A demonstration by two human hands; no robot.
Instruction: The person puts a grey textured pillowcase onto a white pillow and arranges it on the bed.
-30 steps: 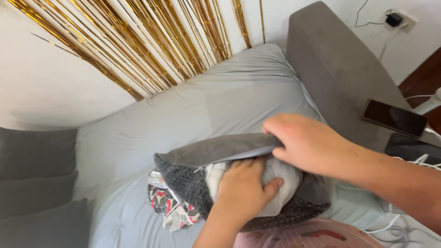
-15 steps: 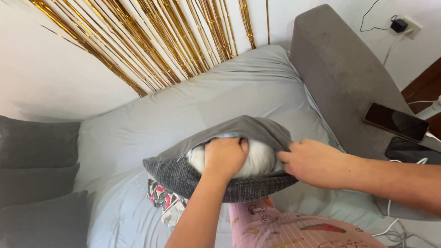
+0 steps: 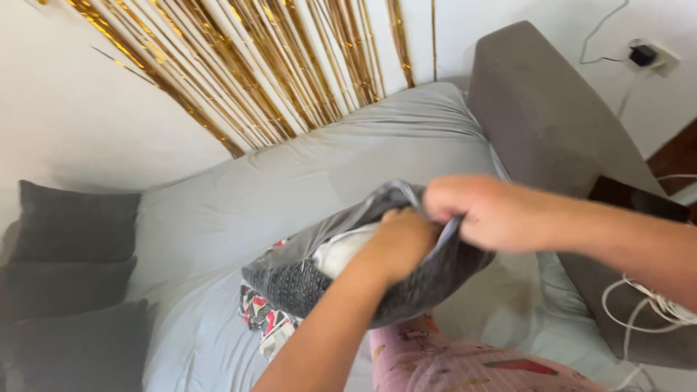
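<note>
While white pillow (image 3: pixel 340 250) is pressed by closed left hand (image 3: pixel 401 243), grey cover (image 3: pixel 428 279) edge is gripped by fisted right hand (image 3: pixel 475 212).

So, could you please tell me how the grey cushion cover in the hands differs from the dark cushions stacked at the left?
The grey cushion cover is open, crumpled and held up by the left hand and right hand; the dark cushions lie stacked and untouched. A white insert shows in the cover; none shows in the cushions. Both are grey.
</note>
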